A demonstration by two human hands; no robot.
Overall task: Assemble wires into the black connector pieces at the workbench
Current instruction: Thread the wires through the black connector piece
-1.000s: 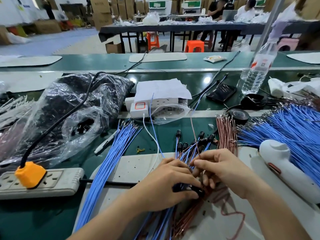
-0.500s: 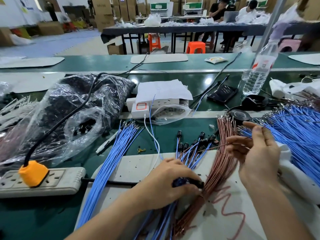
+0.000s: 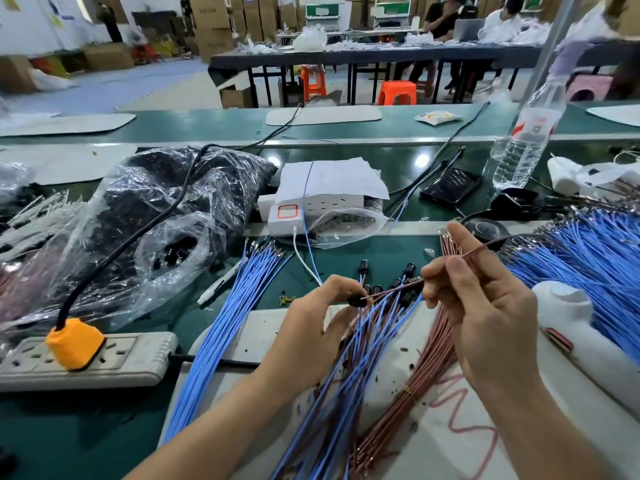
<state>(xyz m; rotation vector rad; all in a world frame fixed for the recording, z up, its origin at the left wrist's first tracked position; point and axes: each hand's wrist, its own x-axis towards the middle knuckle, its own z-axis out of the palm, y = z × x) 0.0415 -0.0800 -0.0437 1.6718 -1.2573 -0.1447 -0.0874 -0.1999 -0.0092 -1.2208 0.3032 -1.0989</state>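
Black plastic, a small connector piece (image 3: 356, 301), sits pinched between the thumb and curled fingertips of the left hand (image 3: 311, 327), held just above the white mat (image 3: 242, 341). Only its end shows; the fingers cover the rest. A single brown wire (image 3: 391, 289) meets that end, though whether its tip is inside cannot be made out. The right hand (image 3: 485, 306) pinches this wire between thumb and middle finger, with the forefinger lifted straighter and the other fingers loosely curled. A short stretch of the wire is hidden behind those fingers before it reappears up and to the right.

Just past both sets of fingertips lie several fitted connectors (image 3: 409, 269) on blue leads. Under the right palm runs a brown wire bundle (image 3: 429, 368), its lower ends cut off by the frame edge. Left of the left fingers lies a blue wire bundle (image 3: 235, 306). Beyond the right fingers spreads a blue wire pile (image 3: 588, 258). A white tool (image 3: 571, 317) lies right of the right hand, partly out of frame.
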